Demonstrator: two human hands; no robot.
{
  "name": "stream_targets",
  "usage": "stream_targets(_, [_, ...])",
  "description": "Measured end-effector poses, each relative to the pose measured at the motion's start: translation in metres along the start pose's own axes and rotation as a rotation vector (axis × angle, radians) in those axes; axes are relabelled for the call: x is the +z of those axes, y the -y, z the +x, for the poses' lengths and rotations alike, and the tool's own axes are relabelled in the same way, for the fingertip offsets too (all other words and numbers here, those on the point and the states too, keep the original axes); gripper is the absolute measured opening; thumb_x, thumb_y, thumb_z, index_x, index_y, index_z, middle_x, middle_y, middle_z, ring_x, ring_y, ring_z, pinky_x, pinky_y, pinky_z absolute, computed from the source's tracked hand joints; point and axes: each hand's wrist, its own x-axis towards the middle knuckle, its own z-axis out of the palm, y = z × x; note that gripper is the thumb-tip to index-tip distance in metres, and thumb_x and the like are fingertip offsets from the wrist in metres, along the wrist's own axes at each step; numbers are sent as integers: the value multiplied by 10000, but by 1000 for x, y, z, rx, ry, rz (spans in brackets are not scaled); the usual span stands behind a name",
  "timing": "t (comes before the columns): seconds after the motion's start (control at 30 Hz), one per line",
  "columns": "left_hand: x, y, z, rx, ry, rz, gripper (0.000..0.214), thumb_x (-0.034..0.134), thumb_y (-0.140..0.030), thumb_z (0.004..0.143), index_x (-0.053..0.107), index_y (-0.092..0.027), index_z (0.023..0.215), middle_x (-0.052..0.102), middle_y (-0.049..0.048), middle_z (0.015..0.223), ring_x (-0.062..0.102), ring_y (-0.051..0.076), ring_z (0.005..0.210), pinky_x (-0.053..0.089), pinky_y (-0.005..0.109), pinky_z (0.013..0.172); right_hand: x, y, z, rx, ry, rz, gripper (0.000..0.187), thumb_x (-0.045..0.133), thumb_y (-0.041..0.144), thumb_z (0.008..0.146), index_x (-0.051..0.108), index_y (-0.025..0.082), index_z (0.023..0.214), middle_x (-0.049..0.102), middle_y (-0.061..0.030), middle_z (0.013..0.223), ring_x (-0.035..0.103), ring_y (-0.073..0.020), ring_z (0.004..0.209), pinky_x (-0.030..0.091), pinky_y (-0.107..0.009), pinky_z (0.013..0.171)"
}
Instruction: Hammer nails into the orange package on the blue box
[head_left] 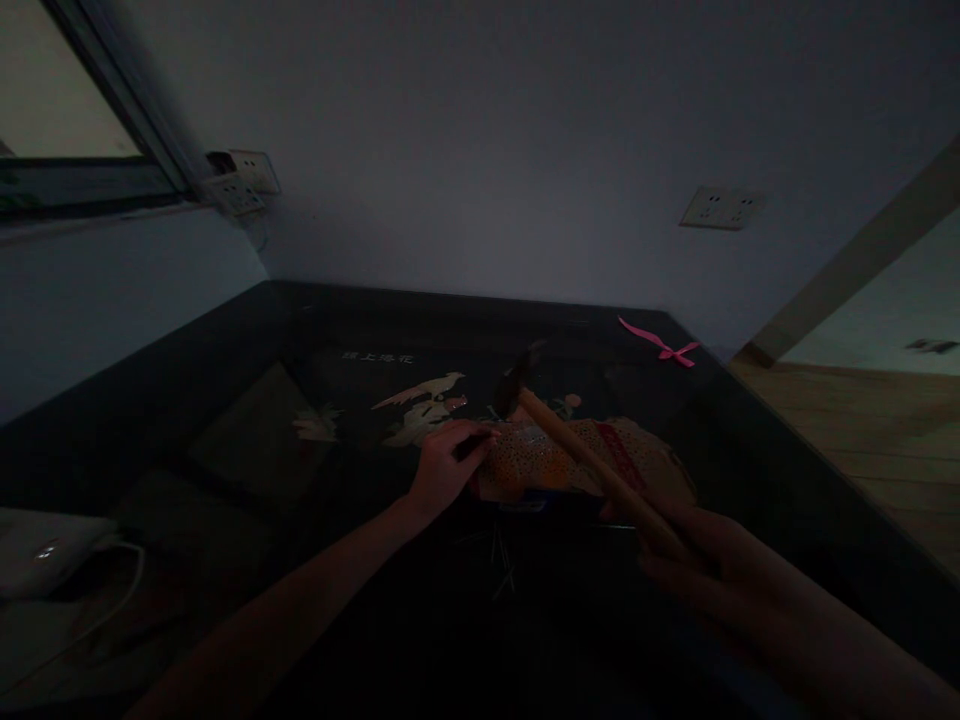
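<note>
My right hand point(694, 555) is wrapped round the wooden handle of a hammer point(581, 452). Its dark head is raised above a flattish cardboard box point(637, 455) with a dotted, orange and red print. At the box's left end, my left hand point(448, 462) has thumb and forefinger drawn together against its top. Whatever sits between those fingertips is too dark and small to make out. In front of the box lie several thin, pale nail-like pieces point(502, 565) on the black tabletop point(420, 620).
A pink ribbon point(667, 350) lies at the table's back right corner. On the left stands a white device point(52, 550) with a cable. The wall behind carries sockets point(716, 207). A bird and flower picture point(427, 390) decorates the tabletop. The scene is dim.
</note>
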Motion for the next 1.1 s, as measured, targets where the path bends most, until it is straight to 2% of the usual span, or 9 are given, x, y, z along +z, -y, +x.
stream_targets(0.13, [1,2,-1,0,-19,-30,98,638,-240,845,694,-168,807,742,56,834,687,182,777,550,323,758,-3,9,-4,53,25,-112,554,657,536,758,680,245,1229,770,-73,1020,717,-283,861,610,-313,685])
stream_targets(0.23, [3,4,-1,21,-40,-41,78,653,-230,833,684,-169,794,730,52,818,677,180,757,549,319,739,-2,12,-4,45,17,-187,568,643,547,747,683,241,1225,760,-69,1082,711,-298,933,606,-324,752])
stream_targets(0.4, [3,5,-1,56,-57,-29,72,646,-212,835,653,-176,773,704,40,798,661,179,779,544,318,739,-1,10,-4,54,51,-225,608,635,573,733,674,237,1238,774,-68,1036,726,-297,869,620,-319,689])
stream_targets(0.5, [2,3,-1,48,-35,-46,82,618,-183,853,627,-175,771,704,34,807,666,164,762,539,304,744,1,9,-7,78,10,-216,601,605,576,765,654,245,1264,777,-67,1025,733,-280,835,624,-305,648])
stream_targets(0.7, [3,5,-2,89,-46,-7,63,642,-171,836,624,-170,775,694,27,780,656,155,724,529,275,692,6,15,-5,45,17,-231,527,645,550,744,716,244,1167,758,-57,1100,701,-292,982,601,-294,774])
stream_targets(0.87, [3,5,-2,96,-39,-20,109,628,-208,854,601,-169,756,682,34,776,658,161,726,529,285,693,4,10,-5,67,-14,-236,579,592,589,785,668,238,1240,758,-64,1104,719,-284,936,614,-291,719])
stream_targets(1.03, [3,4,-1,106,-30,29,130,628,-220,853,595,-174,737,670,24,747,643,151,696,523,278,666,7,4,-2,3,55,-230,544,635,581,748,710,255,1177,765,-69,1078,713,-293,948,604,-322,781])
stream_targets(1.1, [3,4,-1,118,-33,34,128,628,-219,852,594,-175,736,663,20,736,639,148,685,523,274,658,7,5,-3,0,45,-234,533,633,570,756,711,255,1178,767,-74,1065,713,-296,944,608,-330,773])
